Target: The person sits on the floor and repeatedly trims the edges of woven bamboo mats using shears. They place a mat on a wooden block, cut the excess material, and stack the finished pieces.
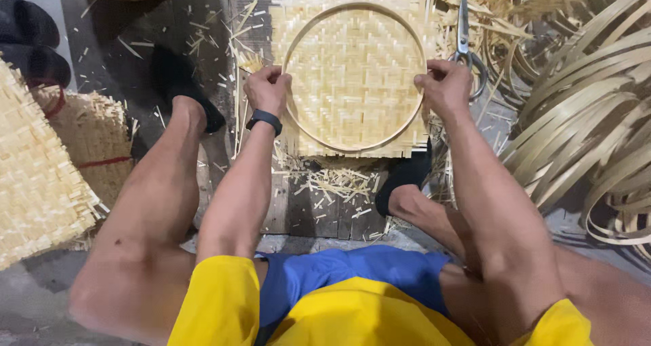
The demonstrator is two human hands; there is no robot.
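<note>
A square woven bamboo mat (352, 68) lies on a dark wooden board on the floor in front of me. A round bamboo hoop (319, 139) rests on top of the mat. My left hand (267, 90), with a black band on its wrist, grips the hoop's left side together with the mat's edge. My right hand (444, 85) grips the hoop's right side the same way. Both of my feet in dark shoes sit on either side of the mat.
Scissors (465, 37) lie just beyond my right hand. Coiled bamboo strips (590, 115) pile up at the right. Stacked woven mats (34, 176) stand at the left, one bundle tied with red cord. Bamboo offcuts (332, 183) litter the board. Dark shoes (30, 41) sit at the far left.
</note>
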